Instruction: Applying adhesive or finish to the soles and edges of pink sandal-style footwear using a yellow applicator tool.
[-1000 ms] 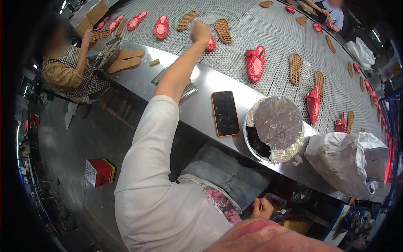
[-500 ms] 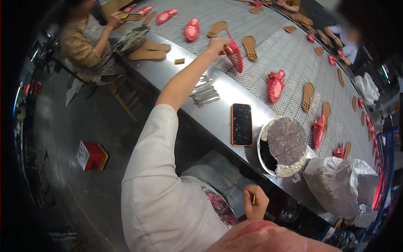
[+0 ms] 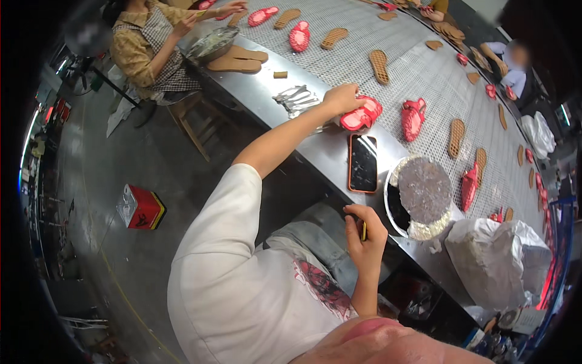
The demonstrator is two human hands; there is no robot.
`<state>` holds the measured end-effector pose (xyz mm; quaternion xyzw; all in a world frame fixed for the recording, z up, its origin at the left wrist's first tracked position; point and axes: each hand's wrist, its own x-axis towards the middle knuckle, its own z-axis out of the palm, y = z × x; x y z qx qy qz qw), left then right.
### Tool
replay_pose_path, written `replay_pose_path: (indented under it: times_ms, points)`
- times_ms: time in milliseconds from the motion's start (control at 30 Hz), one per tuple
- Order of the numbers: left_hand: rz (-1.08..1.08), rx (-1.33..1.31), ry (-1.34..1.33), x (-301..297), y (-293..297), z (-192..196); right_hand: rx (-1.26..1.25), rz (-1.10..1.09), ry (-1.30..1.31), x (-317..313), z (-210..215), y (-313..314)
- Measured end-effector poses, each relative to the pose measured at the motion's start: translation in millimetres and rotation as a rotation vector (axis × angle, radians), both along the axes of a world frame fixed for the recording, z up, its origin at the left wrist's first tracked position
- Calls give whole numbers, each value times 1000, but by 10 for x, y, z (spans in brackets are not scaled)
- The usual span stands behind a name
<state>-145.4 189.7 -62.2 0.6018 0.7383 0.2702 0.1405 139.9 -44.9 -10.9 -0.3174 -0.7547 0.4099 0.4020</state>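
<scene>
My left hand (image 3: 342, 98) reaches out over the steel counter and grips a red shoe upper (image 3: 362, 115) at the near edge of the mesh conveyor belt (image 3: 418, 73). My right hand (image 3: 365, 233) is raised close to my body, below the counter edge, with its fingers closed on a thin yellow-handled brush (image 3: 363, 230). A phone (image 3: 363, 162) in an orange case lies on the counter between the two hands. Beside it stands a round bowl (image 3: 418, 197) of dark glue with a crusted rim.
Red uppers and tan soles (image 3: 380, 66) lie spread along the belt. Metal pieces (image 3: 295, 98) lie on the counter at left. A person (image 3: 151, 45) in a checked apron sits on a stool at far left; other workers sit across the belt. A white sack (image 3: 500, 267) stands at right, a red can (image 3: 140, 207) on the floor.
My left hand has drawn the red upper back from the middle of the belt to its near edge. My right hand has risen from my lap toward the counter.
</scene>
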Motion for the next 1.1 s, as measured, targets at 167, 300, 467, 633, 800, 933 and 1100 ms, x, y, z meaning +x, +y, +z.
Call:
replay_pose_path:
  times_ms: [167,300,467,633,800,933,1100]
  points:
    - [9,-295,-114,145,147,130,-157,-107,1,286,-234,-130]
    - [-15,-307,-109,283,-44,311,-240,-59,14,314,-298,-178]
    - [-100,-102,-471,266,167,-169,-251,-90,30,307,-324,-237]
    - [-155,111,-796,218,308,-29,-93,-25,35,417,-174,-171]
    - [-610,-150,-751,169,-995,756,188,-79,-67,253,259,70]
    - [-845,-468,-794,451,-1843,567,321,109,-418,118,288,235]
    - [-806,-813,-1040,509,-2203,259,112,390,-555,42,175,205]
